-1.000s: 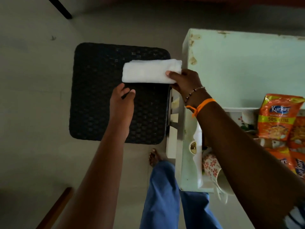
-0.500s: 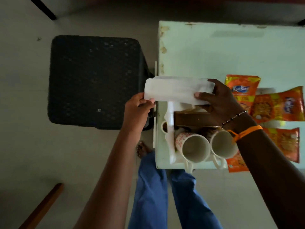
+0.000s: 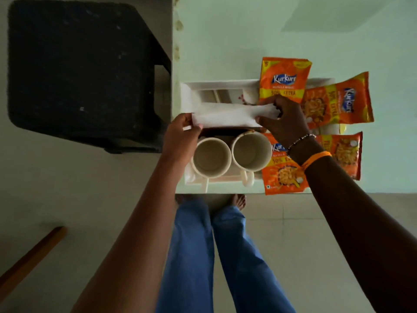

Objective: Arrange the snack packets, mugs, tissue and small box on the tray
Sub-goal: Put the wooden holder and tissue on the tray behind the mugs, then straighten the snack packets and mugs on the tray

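A folded white tissue (image 3: 232, 116) stretches across the white tray (image 3: 216, 85). My left hand (image 3: 180, 136) pinches its left end and my right hand (image 3: 284, 123) grips its right end. Just under the tissue lies a small dark brown box (image 3: 225, 132), mostly hidden. Two cream mugs (image 3: 212, 157) (image 3: 251, 151) stand upright side by side at the tray's near edge, handles toward me. Several orange Kurkure snack packets (image 3: 284, 80) (image 3: 336, 102) (image 3: 282, 175) lie over the tray's right part, partly under my right wrist.
The tray sits at the near left corner of a pale green table (image 3: 293, 30). A black woven stool (image 3: 76, 71) stands just left of the table. A wooden bar (image 3: 31, 256) lies on the floor at lower left. My legs and feet (image 3: 239, 202) are below the table edge.
Both hands carried the tissue from over the black stool rightward to the tray, and it now lies low over the box behind the mugs.
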Available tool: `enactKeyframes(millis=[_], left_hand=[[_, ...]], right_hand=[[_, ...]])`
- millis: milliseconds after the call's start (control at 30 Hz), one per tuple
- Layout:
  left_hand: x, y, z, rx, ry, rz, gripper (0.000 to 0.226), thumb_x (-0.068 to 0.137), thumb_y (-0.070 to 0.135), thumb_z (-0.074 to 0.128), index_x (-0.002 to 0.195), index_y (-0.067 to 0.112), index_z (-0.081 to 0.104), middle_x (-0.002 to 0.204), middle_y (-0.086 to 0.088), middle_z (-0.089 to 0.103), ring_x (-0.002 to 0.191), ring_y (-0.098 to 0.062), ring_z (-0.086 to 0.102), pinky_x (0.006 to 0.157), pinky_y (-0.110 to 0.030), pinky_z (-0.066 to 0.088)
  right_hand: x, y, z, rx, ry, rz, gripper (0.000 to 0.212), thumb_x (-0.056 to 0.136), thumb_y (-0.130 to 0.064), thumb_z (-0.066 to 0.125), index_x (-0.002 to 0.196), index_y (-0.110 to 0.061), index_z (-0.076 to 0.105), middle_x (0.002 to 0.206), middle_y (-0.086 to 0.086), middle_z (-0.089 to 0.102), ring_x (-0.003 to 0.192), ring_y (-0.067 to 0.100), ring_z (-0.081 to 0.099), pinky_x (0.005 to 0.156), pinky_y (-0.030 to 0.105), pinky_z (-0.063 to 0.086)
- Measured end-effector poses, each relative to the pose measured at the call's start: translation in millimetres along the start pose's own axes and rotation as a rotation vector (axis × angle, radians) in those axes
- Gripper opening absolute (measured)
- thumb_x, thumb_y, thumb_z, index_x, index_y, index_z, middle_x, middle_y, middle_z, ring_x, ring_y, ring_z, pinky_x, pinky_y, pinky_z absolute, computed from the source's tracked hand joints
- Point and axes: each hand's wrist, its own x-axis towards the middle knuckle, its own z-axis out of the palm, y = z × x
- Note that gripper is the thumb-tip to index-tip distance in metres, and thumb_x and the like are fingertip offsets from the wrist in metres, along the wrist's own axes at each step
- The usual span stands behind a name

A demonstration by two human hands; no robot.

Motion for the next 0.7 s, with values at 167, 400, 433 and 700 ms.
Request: enactKeyframes(millis=[167,400,433,700], left_hand=[[1.5,-10.9,6.5,0.014,0.009,-0.029,0.036,0.087,0.014,0.053,0.123,0.017,0.055,0.121,-0.01,0.061,0.111,-0.024,0.057,0.097,-0.04,0.047],[0.2,-4.1,7.8,0.047,0.071,-0.016,0.049,0.091,0.021,0.051,0.138,0.021,0.037,0.138,0.001,0.047,0.122,-0.015,0.047,0.093,-0.025,0.038],[-0.4,-1.1,8.2,0.037,0.085,0.019,0.047,0.091,0.02,0.051,0.136,0.022,0.039,0.137,0.002,0.047,0.122,-0.014,0.046,0.094,-0.026,0.039],[8.3,46.7,50.9,0.049,0.01,0.221,0.02,0.087,0.012,0.05,0.1,0.018,0.064,0.111,0.001,0.065,0.104,-0.008,0.058,0.094,-0.026,0.046]], right_hand=[[0.5,13.7,13.3,0.016,-0.017,-0.019,0.023,0.074,-0.002,0.066,0.097,-0.003,0.065,0.102,0.009,0.067,0.092,0.009,0.054,0.072,0.006,0.039],[-2.0,24.4,3.7,0.13,0.069,0.114,0.027,0.077,0.001,0.063,0.104,-0.003,0.061,0.112,0.011,0.066,0.102,0.021,0.061,0.09,0.03,0.049],[-1.8,27.6,-1.0,0.134,0.083,0.129,0.025,0.078,0.001,0.062,0.103,-0.002,0.061,0.112,0.012,0.066,0.102,0.022,0.062,0.09,0.031,0.049],[-4.7,65.1,-30.4,-0.088,0.136,0.193,0.025,0.083,-0.002,0.056,0.107,-0.006,0.06,0.118,0.012,0.061,0.103,0.022,0.057,0.081,0.021,0.041]])
